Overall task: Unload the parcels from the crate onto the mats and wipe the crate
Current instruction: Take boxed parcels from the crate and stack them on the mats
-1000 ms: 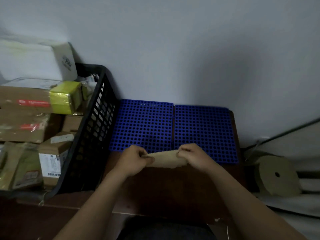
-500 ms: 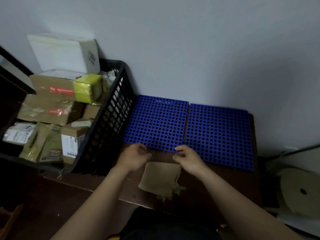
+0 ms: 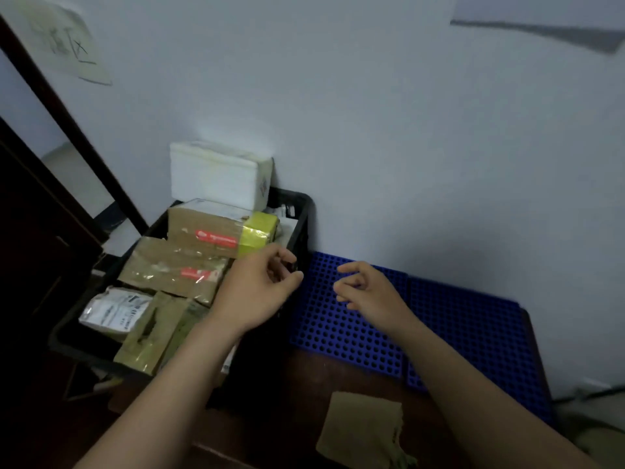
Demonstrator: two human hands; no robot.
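Note:
A black plastic crate (image 3: 301, 211) stands at the left, filled with parcels: a white foam box (image 3: 220, 174) on top, brown cardboard boxes (image 3: 199, 228) with red tape, a yellow-wrapped packet (image 3: 258, 233) and padded bags. Two blue perforated mats (image 3: 341, 330) lie side by side to its right on the dark table. My left hand (image 3: 260, 289) hovers over the crate's right rim, fingers loosely curled and empty. My right hand (image 3: 367, 292) hovers over the left mat, fingers relaxed and empty. A tan cloth (image 3: 363, 429) lies on the table near the front edge.
A pale wall stands directly behind the crate and mats. A dark wooden frame (image 3: 67, 130) runs up at the left. The brown table (image 3: 304, 394) shows in front of the mats.
Both hands let go of the tan cloth, which now lies on the table. The hands rose and moved left toward the crate, and my view turned left.

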